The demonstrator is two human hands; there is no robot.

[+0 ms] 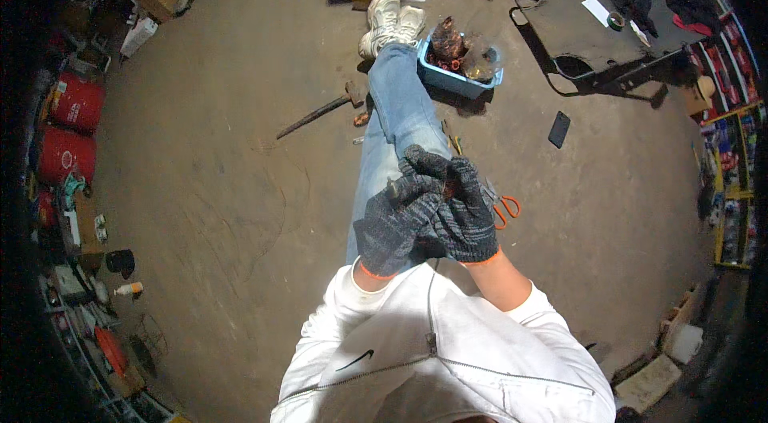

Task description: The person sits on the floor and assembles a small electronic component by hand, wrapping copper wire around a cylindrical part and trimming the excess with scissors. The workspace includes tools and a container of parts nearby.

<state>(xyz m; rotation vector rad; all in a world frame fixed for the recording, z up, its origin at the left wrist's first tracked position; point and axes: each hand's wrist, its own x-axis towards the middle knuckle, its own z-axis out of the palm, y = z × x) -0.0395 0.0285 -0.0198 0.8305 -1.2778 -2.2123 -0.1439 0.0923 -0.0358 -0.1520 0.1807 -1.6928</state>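
Note:
Both hands wear dark grey knit gloves with orange cuffs and meet over my lap. My left hand (398, 219) has its fingers curled beside the right. My right hand (467, 223) is bent inward, its fingers against the left's. Whatever they pinch between them is small and mostly hidden; I cannot make it out. Just right of the right hand lie orange-handled scissors (506, 210). Beyond the hands, by my jeans, is a tool with yellowish-green handles (456, 140). A hammer (322, 112) rests on the floor left of my legs, with a small copper-coloured piece (362, 119) near its head.
Near my shoes (390, 27) stands a light-blue bin (456, 86) holding copper-coloured scrap and a clear bag. A black phone (559, 129) lies on the floor at right. Farther right is a dark folding cot (552, 19) with tape and clothing. Red drums (76, 100) and shelves line the sides.

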